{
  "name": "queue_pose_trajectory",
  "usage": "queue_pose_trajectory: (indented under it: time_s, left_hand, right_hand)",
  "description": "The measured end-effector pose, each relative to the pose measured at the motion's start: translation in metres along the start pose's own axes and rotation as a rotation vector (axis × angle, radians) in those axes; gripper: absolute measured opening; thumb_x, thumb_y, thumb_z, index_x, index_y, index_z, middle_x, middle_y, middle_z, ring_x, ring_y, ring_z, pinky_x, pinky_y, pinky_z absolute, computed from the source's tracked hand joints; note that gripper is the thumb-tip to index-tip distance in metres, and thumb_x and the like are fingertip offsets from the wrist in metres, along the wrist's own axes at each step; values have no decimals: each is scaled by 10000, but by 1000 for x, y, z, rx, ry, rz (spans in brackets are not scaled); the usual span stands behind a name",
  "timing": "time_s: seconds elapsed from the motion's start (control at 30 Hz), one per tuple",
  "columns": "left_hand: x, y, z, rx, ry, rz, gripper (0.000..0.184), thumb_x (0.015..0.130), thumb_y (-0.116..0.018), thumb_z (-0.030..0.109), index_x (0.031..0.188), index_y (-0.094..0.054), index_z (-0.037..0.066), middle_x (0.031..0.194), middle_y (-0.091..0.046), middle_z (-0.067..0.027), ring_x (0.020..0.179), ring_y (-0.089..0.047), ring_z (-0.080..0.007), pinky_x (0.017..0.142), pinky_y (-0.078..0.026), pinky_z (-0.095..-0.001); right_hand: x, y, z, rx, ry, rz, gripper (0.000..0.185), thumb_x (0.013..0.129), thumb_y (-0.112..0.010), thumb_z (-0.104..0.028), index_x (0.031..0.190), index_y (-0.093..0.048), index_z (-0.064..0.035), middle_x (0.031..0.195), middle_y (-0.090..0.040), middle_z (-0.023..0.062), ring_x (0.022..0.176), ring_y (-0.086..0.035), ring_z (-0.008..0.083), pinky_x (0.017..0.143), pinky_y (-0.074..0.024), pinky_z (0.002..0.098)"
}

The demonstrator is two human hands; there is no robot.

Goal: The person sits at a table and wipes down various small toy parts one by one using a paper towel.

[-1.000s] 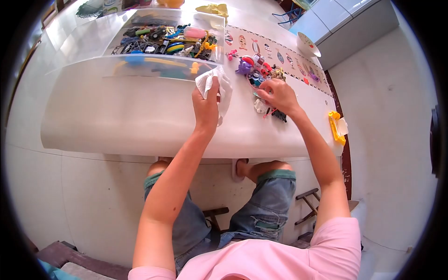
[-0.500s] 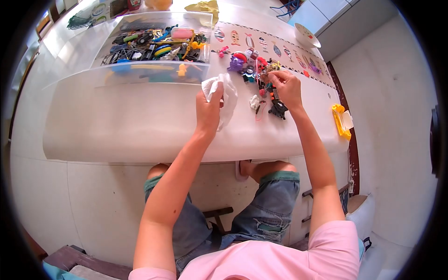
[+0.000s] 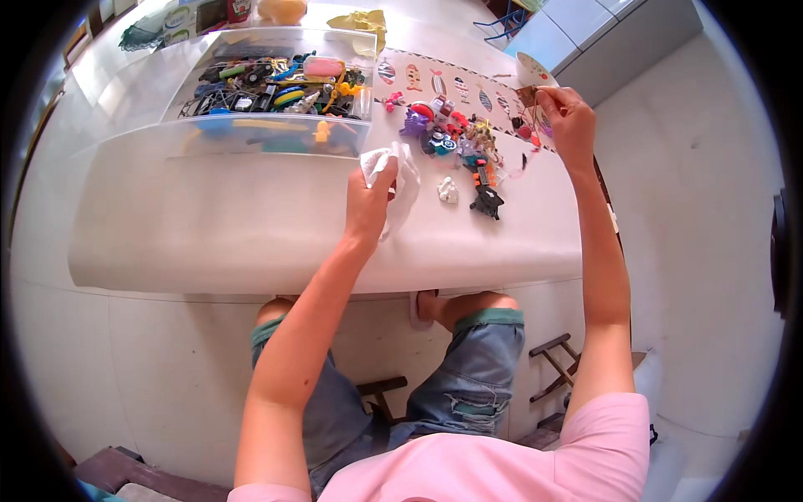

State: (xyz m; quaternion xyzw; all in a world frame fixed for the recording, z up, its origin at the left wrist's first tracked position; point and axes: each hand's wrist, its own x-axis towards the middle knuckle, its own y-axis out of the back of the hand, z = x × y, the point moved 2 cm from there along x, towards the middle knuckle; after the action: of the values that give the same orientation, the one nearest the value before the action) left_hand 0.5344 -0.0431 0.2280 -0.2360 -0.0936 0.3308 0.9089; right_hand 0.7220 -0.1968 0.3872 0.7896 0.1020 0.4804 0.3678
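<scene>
My left hand (image 3: pixel 368 201) is closed around a crumpled white wipe (image 3: pixel 403 180), which hangs above the near part of the table. Out to the right, my right hand (image 3: pixel 570 125) is raised and pinches a small brown item with strings (image 3: pixel 529 96). Thin strands and small red and dark bits dangle beneath it; its exact kind is unclear. To its left lies a pile of small toys (image 3: pixel 452 134), with purple, red, blue and orange pieces. A black toy piece (image 3: pixel 487 203) and a small white toy (image 3: pixel 447 191) sit at the pile's near side.
A clear plastic bin (image 3: pixel 268 134) full of mixed toys stands at the back left. Behind the pile runs a mat with fish pictures (image 3: pixel 439 82). A white bowl (image 3: pixel 535 69) is at the far right, and a yellow cloth or bag (image 3: pixel 361 27) lies behind the bin.
My right hand has moved from the toy pile to the right and away from me, carrying the stringed item. My left hand stays almost in place with the wipe.
</scene>
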Motion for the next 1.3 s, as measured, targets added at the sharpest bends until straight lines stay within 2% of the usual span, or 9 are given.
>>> queue_pose_trajectory:
  time_s: [0.1, 0.23, 0.33, 0.57, 0.67, 0.77, 0.97, 1.07, 1.3]
  left_hand:
    - [-1, 1, 3, 1, 10, -75, 232, 810, -578, 278, 854, -603, 52, 725, -570, 11, 643, -505, -54, 560, -408, -204]
    - [2, 1, 1, -59, 3, -112, 238, 792, -606, 252, 904, -611, 42, 773, -595, -6, 688, -552, -77, 606, -456, -221]
    - [5, 5, 2, -124, 9, -43, 256, 790, -608, 242, 934, -605, 30, 812, -603, -12, 734, -570, -84, 632, -469, -234]
    - [0, -2, 10, -342, -61, -364, 308, 781, -597, 134, 1063, -534, 27, 950, -587, -42, 867, -560, -108, 764, -450, -245]
    - [-4, -2, 10, -294, -95, -474, 388, 775, -595, 66, 1141, -474, 26, 966, -575, -40, 912, -544, -106, 799, -441, -247]
    - [-7, -8, 19, -233, -155, -420, 363, 776, -598, 55, 1123, -495, 25, 964, -571, -44, 898, -549, -104, 791, -445, -245]
    - [-1, 0, 11, -250, -76, -441, 312, 736, -644, 56, 1034, -558, 22, 872, -596, -27, 791, -558, -92, 699, -457, -230]
    - [2, -1, 6, -112, -62, -301, 289, 729, -656, 72, 1001, -571, 24, 819, -603, -18, 756, -555, -84, 665, -453, -223]
    - [1, -1, 10, 91, 4, -290, 259, 730, -638, 41, 983, -584, 30, 831, -608, -16, 776, -566, -88, 689, -452, -227]
  right_hand:
    - [-3, -4, 5, 222, -253, -137, 160, 779, -620, -174, 840, -660, -31, 709, -618, 47, 572, -528, 77, 518, -410, 223]
    - [-23, -19, -29, 714, -394, -230, 204, 812, -596, -195, 896, -649, -17, 776, -624, 24, 669, -549, 49, 636, -455, 182]
    - [-25, -21, -54, 834, -398, -289, 219, 822, -589, -205, 916, -637, -13, 794, -623, 31, 673, -555, 53, 660, -460, 182]
    - [-34, -26, -84, 986, -416, -430, 215, 816, -595, -206, 896, -637, -12, 773, -624, 27, 651, -552, 46, 637, -452, 171]
    - [-41, -34, -80, 1009, -459, -421, 195, 816, -595, -198, 879, -638, -19, 752, -615, 18, 632, -524, 37, 622, -442, 174]
    - [-50, -42, -77, 1052, -500, -392, 183, 819, -591, -189, 882, -635, -22, 756, -612, 18, 641, -513, 37, 623, -440, 180]
    - [-78, -63, -69, 1272, -558, -246, 170, 837, -563, -157, 905, -620, -11, 770, -597, 19, 628, -502, 46, 617, -439, 191]
    - [-88, -72, -65, 1339, -599, -182, 162, 847, -549, -146, 912, -615, -13, 778, -599, 22, 617, -501, 50, 610, -439, 196]
    - [-112, -96, -51, 1460, -657, -61, 163, 854, -540, -145, 937, -601, -18, 772, -597, 18, 616, -496, 49, 600, -424, 192]
